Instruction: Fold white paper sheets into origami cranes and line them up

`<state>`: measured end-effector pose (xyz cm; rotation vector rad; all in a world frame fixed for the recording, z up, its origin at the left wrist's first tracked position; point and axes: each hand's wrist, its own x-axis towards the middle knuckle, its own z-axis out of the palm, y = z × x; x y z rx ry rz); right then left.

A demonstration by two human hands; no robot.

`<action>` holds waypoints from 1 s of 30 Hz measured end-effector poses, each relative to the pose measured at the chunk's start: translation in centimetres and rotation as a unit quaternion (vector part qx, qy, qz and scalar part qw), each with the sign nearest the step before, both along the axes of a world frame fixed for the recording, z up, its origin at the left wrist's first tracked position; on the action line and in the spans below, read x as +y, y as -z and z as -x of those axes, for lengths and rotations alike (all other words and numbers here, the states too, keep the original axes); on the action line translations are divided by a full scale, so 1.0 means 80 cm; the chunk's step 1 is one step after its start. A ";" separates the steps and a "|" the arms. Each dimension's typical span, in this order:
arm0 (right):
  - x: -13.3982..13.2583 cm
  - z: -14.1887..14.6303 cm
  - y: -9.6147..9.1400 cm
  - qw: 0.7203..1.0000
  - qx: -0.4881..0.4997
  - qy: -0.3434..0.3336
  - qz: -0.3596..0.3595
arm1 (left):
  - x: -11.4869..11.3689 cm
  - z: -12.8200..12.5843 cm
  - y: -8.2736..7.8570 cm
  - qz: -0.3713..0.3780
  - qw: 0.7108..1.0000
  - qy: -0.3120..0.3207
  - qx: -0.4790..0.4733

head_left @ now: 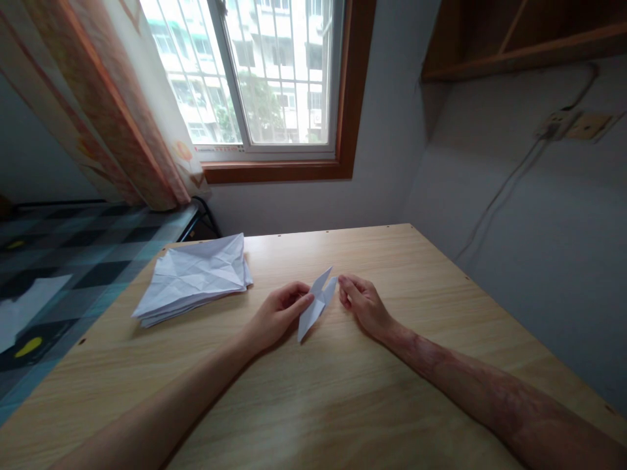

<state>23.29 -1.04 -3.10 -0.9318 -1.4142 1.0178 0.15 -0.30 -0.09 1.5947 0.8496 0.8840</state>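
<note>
A small folded white paper shape with pointed ends is held just above the wooden table, near its middle. My left hand pinches the shape's left side with curled fingers. My right hand pinches one upper tip on its right side. Both forearms reach in from the near edge.
A stack of creased white paper sheets lies on the table's far left. A bed with a checked cover stands left of the table. Behind are a window and a curtain. A wall with a cable runs along the right.
</note>
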 end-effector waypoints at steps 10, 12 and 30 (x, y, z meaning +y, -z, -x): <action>0.004 0.000 0.004 1.000 -0.012 -0.013 -0.025 | -0.002 0.001 0.000 0.009 1.000 0.018 0.011; 0.004 -0.001 0.006 0.999 -0.021 -0.009 -0.035 | -0.001 0.001 0.001 0.008 1.000 0.022 0.017; -0.013 0.010 -0.015 0.985 -0.113 -0.098 -0.087 | 0.012 0.003 0.010 0.049 0.994 -0.029 -0.094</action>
